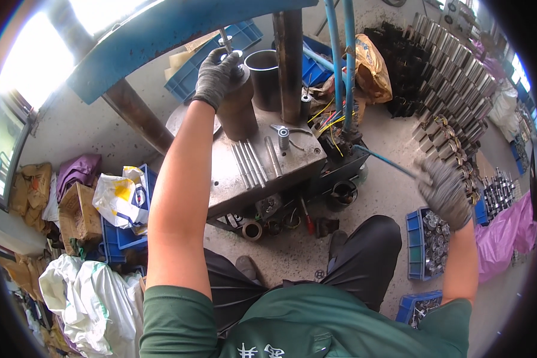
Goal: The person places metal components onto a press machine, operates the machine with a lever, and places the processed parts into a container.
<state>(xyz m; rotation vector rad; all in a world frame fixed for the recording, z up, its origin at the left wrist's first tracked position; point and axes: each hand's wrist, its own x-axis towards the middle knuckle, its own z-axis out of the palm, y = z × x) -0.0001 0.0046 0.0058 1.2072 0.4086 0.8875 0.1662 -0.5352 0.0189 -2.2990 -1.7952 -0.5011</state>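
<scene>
My left hand, in a grey knit glove, rests on top of a brown metal cylinder that stands on a steel press table. A thin rod rises from the cylinder's top beside my fingers. My right hand, also gloved and blurred, hovers out to the right above a blue crate of round metal parts; whether it holds anything is unclear. Several loose steel rods lie flat on the table in front of the cylinder.
A dark open tube and a steel column stand behind the cylinder. Blue hoses and coloured wires hang at the machine's right. Rows of metal sleeves fill the far right. Bags, boxes and blue crates crowd the left floor.
</scene>
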